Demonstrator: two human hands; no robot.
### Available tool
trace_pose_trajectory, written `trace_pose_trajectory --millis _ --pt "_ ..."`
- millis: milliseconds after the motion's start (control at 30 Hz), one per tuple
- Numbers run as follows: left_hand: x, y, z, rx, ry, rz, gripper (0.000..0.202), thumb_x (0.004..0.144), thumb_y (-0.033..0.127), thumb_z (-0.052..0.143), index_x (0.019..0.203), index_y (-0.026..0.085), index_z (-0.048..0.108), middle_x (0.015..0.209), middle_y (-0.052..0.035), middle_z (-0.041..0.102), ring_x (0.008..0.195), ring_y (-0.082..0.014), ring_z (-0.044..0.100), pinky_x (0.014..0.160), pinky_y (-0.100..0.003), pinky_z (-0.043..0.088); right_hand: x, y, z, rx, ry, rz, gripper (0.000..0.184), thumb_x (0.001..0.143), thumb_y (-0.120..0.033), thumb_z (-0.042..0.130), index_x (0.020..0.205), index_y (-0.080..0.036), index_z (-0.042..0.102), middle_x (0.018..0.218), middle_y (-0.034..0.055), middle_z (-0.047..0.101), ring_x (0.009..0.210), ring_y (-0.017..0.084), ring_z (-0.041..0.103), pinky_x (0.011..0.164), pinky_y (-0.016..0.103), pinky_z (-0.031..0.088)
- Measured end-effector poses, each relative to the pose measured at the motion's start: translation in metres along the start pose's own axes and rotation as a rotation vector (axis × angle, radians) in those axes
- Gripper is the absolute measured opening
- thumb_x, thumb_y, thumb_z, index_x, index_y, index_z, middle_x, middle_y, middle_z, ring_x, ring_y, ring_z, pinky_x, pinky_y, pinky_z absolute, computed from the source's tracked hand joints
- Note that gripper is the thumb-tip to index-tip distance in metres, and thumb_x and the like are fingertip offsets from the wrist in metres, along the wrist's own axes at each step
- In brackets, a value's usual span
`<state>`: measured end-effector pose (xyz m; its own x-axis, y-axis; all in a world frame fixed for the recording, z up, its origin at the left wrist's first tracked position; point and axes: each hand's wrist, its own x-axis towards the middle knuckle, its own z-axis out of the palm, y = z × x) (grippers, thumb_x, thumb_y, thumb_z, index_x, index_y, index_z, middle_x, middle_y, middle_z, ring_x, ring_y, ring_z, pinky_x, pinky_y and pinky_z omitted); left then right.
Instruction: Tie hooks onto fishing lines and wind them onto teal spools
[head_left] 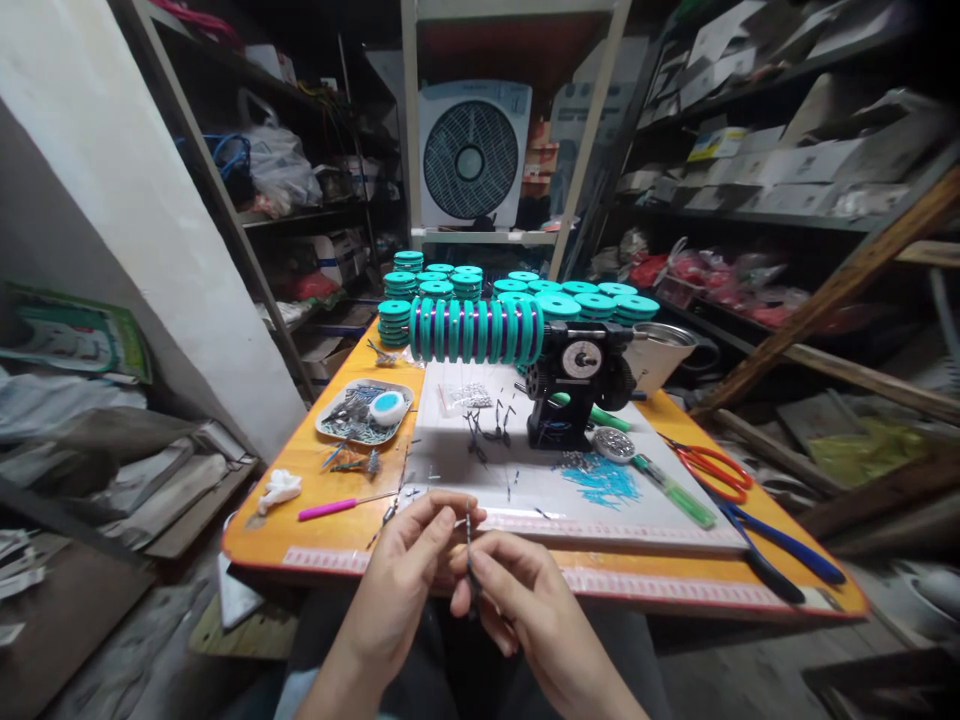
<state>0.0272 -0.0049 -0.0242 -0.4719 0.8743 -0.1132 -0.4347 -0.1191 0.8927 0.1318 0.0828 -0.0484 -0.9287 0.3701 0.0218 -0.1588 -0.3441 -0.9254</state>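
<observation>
My left hand [409, 575] and my right hand [517, 590] meet just in front of the near edge of the orange table [315, 470]. Both pinch one thin dark hook-like piece [469, 545] that stands upright between the fingertips. On the white mat [540, 480] beyond the hands lie several more such dark pieces [491, 430]. A black winding machine [574, 385] with a dial holds a row of teal spools [476, 330] on its shaft.
Stacks of teal spools [517, 290] fill the table's far side. A tray of small parts [364, 410], a pink-handled tool [337, 507], red scissors [712, 470], blue-handled pliers [780, 550] and a green screwdriver [671, 490] lie around. Cluttered shelves and a fan [471, 155] surround the table.
</observation>
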Motion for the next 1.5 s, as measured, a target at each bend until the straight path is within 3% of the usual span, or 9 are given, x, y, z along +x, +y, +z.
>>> trace_pose_trajectory --millis 233,400,533,733,867,1100,1233,1367,1500 --pt "-0.006 0.0 -0.003 0.198 -0.066 0.041 0.027 0.087 0.039 0.051 0.105 0.02 0.056 0.093 -0.003 0.056 0.054 -0.003 0.046 0.05 -0.017 0.038 -0.002 -0.003 0.003 -0.133 -0.01 -0.003 0.032 0.089 -0.041 0.05 0.084 -0.011 0.061 0.07 0.005 0.061 0.04 0.003 0.036 0.037 0.016 0.026" --pt "-0.003 -0.006 -0.002 0.163 0.006 0.111 0.026 0.089 0.038 0.047 0.091 0.015 0.061 0.1 -0.0052 0.056 0.083 -0.0114 0.054 0.073 -0.021 0.045 -0.004 -0.035 -0.009 -0.828 -0.054 -0.081 0.027 0.091 -0.034 0.046 0.086 -0.017 0.066 0.073 0.0023 0.062 0.052 0.009 0.051 0.05 0.02 0.037" --pt "-0.005 -0.01 -0.001 0.081 0.084 0.102 0.033 0.092 0.039 0.041 0.108 0.015 0.056 0.107 -0.0088 0.055 0.092 -0.0154 0.054 0.087 -0.03 0.043 0.024 -0.072 -0.025 -1.105 0.199 -0.307 0.025 0.089 -0.037 0.049 0.101 -0.021 0.065 0.078 0.0023 0.065 0.055 0.012 0.052 0.056 0.025 0.038" --pt "-0.014 -0.027 0.005 0.191 0.21 0.145 0.057 0.084 0.041 0.054 0.136 0.022 0.037 0.11 -0.0104 0.055 0.064 -0.0097 0.051 0.057 -0.023 0.041 0.1 -0.092 -0.028 -0.97 0.083 -0.208 0.05 0.09 -0.037 0.047 0.134 -0.013 0.041 0.064 0.0032 0.064 0.039 0.009 0.047 0.045 0.022 0.037" --pt "-0.021 -0.045 0.006 0.333 0.361 0.216 0.06 0.082 0.037 0.059 0.137 0.026 0.038 0.131 -0.0091 0.045 0.094 -0.0155 0.054 0.085 -0.026 0.04 0.124 -0.082 -0.036 -0.9 -0.009 -0.057 0.046 0.089 -0.036 0.046 0.127 -0.011 0.046 0.061 0.0046 0.063 0.033 0.01 0.045 0.035 0.02 0.032" --pt "-0.034 -0.053 0.011 0.67 0.398 0.435 0.051 0.088 0.03 0.048 0.138 0.025 0.037 0.147 -0.004 0.026 0.135 -0.0182 0.022 0.11 -0.029 0.015 0.103 -0.089 -0.038 -0.752 -0.082 0.044 0.04 0.09 -0.043 0.041 0.081 -0.009 0.058 0.063 0.0075 0.063 0.033 0.005 0.041 0.034 0.016 0.03" --pt "-0.024 -0.026 0.02 0.623 0.405 0.443 0.044 0.088 0.031 0.05 0.131 0.026 0.045 0.142 -0.0039 0.035 0.13 -0.0185 0.031 0.106 -0.027 0.022 0.073 -0.113 -0.029 -0.535 -0.183 0.071 0.045 0.089 -0.05 0.044 0.083 -0.009 0.06 0.056 0.0043 0.06 0.03 0.003 0.035 0.03 0.014 0.019" --pt "-0.006 0.005 0.027 0.525 0.227 0.393 0.044 0.091 0.038 0.041 0.132 0.021 0.043 0.135 -0.0078 0.042 0.124 -0.0197 0.038 0.103 -0.028 0.026 0.055 -0.131 -0.019 -0.294 -0.302 0.09 0.037 0.09 -0.041 0.046 0.087 -0.008 0.063 0.056 0.0038 0.06 0.03 0.003 0.035 0.029 0.013 0.021" --pt "-0.002 0.004 0.034 0.264 -0.08 0.239 0.038 0.095 0.042 0.03 0.108 0.016 0.053 0.093 -0.0069 0.057 0.086 -0.0163 0.053 0.086 -0.031 0.038 0.048 -0.132 -0.014 -0.173 -0.35 0.132 0.036 0.091 -0.042 0.045 0.092 -0.009 0.061 0.061 0.0057 0.063 0.03 0.005 0.041 0.028 0.013 0.023"
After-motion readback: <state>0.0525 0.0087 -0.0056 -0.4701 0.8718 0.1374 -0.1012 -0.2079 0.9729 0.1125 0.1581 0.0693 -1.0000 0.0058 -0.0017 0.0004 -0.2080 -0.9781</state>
